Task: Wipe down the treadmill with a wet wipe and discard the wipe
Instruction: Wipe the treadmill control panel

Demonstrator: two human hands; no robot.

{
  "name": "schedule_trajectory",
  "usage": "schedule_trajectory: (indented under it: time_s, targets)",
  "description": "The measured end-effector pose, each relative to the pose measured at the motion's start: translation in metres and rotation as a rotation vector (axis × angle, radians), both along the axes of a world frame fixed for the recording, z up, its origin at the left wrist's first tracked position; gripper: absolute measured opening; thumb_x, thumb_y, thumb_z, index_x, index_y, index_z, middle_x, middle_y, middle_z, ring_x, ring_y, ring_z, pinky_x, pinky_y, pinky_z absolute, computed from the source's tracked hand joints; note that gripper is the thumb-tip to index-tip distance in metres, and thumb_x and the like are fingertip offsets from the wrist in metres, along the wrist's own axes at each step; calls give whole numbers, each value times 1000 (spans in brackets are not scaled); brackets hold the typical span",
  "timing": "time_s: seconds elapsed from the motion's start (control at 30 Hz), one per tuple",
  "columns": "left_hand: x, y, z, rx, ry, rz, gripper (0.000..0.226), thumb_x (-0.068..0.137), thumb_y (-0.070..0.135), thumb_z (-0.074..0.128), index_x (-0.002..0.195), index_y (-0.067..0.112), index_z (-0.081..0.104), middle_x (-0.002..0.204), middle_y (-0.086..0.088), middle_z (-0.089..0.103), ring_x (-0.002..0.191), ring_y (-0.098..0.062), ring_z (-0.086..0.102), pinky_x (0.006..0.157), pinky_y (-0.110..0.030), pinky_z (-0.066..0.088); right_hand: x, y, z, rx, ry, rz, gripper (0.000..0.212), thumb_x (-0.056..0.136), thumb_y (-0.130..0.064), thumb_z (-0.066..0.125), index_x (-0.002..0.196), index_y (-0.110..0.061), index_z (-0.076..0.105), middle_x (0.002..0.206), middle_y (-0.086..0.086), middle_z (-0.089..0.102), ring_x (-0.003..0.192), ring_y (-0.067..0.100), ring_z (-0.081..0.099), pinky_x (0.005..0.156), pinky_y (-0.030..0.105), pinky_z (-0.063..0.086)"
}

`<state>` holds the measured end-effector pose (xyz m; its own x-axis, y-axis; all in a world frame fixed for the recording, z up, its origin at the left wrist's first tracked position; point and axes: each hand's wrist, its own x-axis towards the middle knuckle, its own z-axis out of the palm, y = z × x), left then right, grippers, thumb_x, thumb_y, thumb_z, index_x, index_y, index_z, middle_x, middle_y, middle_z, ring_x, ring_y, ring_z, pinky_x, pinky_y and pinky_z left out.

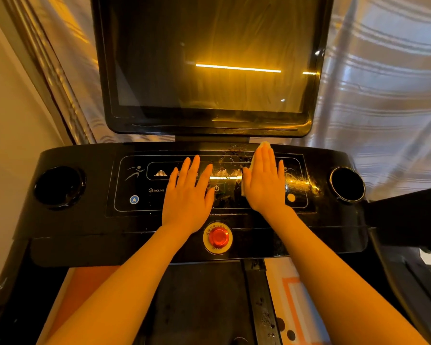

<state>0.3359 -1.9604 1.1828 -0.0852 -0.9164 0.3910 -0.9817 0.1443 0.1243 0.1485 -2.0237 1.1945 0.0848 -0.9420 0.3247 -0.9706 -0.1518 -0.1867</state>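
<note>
Under the right hand (265, 180), fingers flat and straight, the wet wipe (246, 179) is pressed onto the treadmill (85, 220) console. Left hand (188, 195) rests flat beside it, holding nothing. Wet streaks near the fingertips: wiping partly done, likely; discarding remains.

Head camera, single view
Looks forward and down, close over the treadmill console (85, 235); screen (209, 58) faces it.

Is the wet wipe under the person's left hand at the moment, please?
No, the wet wipe lies under the flat right hand on the control panel, while the left hand rests bare.
</note>
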Motion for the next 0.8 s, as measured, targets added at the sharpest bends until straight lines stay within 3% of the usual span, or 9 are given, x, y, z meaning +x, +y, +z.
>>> schedule_trajectory:
  time_s: [0.13,0.23,0.3,0.43,0.53,0.63,0.8]
  targets:
    - [0,-1,-1,-11,1,6,56,100,41,41,151,19,34,160,-14,24,148,-33,19,118,-50,20,3,11,-1,-4,44,91,65,104,-40,31,157,-9,10,165,12,7,152,27,2,121,48,5]
    - [0,-2,-4,-17,1,4,55,100,41,43,150,19,35,159,-14,25,148,-32,21,117,-50,22,5,28,-8,-3,130,308,66,101,-46,15,157,-13,2,165,9,0,152,23,-5,122,46,0]
    - [0,-3,-4,-15,-7,3,56,99,41,45,150,19,36,159,-14,27,147,-33,23,116,-50,23,4,29,-10,-11,144,326,69,98,-50,8,156,-13,0,165,8,-3,152,22,-6,121,44,-3]
    - [12,-4,4,43,-45,-81,56,100,43,40,151,20,34,160,-13,21,149,-31,17,118,-46,17,0,15,-5,-23,27,116,66,103,-43,23,158,-9,8,165,10,3,152,24,1,122,47,4]
    - [36,-1,9,-17,-73,-92,50,102,41,36,146,19,44,156,-16,33,145,-34,28,114,-47,22,-4,7,-2,-20,-45,22,65,104,-38,33,157,-8,11,165,12,7,152,26,4,122,50,9]
    - [55,0,2,-16,-75,-59,51,100,40,45,147,21,41,156,-15,32,145,-34,27,114,-48,22,1,3,2,-24,-31,64,63,104,-36,35,157,-10,13,165,11,10,152,27,5,121,49,7]
    - [56,3,-4,-16,-81,-49,55,99,44,38,151,24,32,159,-12,25,148,-31,20,116,-48,19,29,0,11,-17,88,303,64,104,-35,37,158,-15,8,165,7,5,152,23,-3,120,43,-3]
